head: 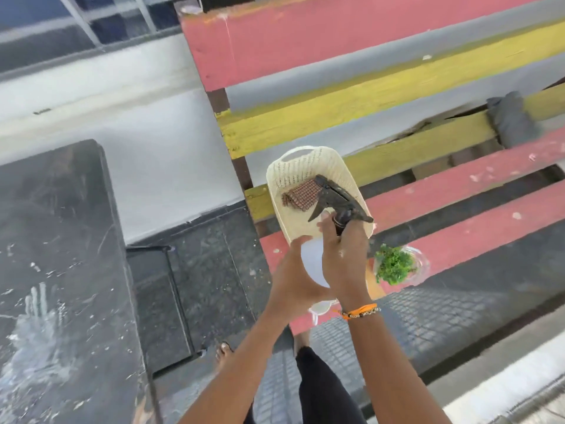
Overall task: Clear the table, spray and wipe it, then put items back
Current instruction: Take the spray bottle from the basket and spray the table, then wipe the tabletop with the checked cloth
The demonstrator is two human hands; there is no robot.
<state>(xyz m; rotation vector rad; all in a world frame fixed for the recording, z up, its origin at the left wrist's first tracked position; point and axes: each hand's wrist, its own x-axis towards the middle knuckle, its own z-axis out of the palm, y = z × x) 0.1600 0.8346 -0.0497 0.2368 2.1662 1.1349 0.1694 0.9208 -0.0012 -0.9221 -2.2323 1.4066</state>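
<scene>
Both hands grip spray bottle (315, 261): left hand (293, 270) body, right hand (342, 255) neck.

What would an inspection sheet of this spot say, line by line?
Surface: dark table, wet splashes near its front.
Job's things: spray bottle, black trigger head, held over a cream basket with a folded brown cloth inside.
Clutter: green plant in a clear dish; dark cloth on the striped bench.
Grippers: left hand cups the bottle body; right hand grips its neck.
Cables: nothing seen.
Surroundings: tiled floor, pale wall.
</scene>
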